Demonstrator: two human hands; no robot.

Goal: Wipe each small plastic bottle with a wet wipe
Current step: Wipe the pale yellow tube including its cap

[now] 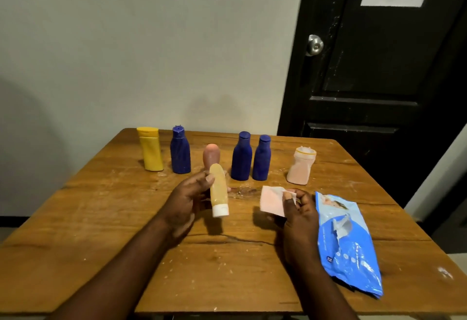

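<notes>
My left hand grips a translucent yellow-orange tube bottle with its white cap pointing toward me, held above the table. My right hand pinches a folded pale pink wet wipe a short way right of the tube, not touching it. Along the back of the wooden table stand a yellow bottle, three dark blue bottles, a pink rounded bottle partly behind the tube, and a peach bottle.
A blue wet-wipe pack lies flat on the table's right side, just right of my right hand. A grey wall rises behind the table and a black door with a metal knob stands at the right.
</notes>
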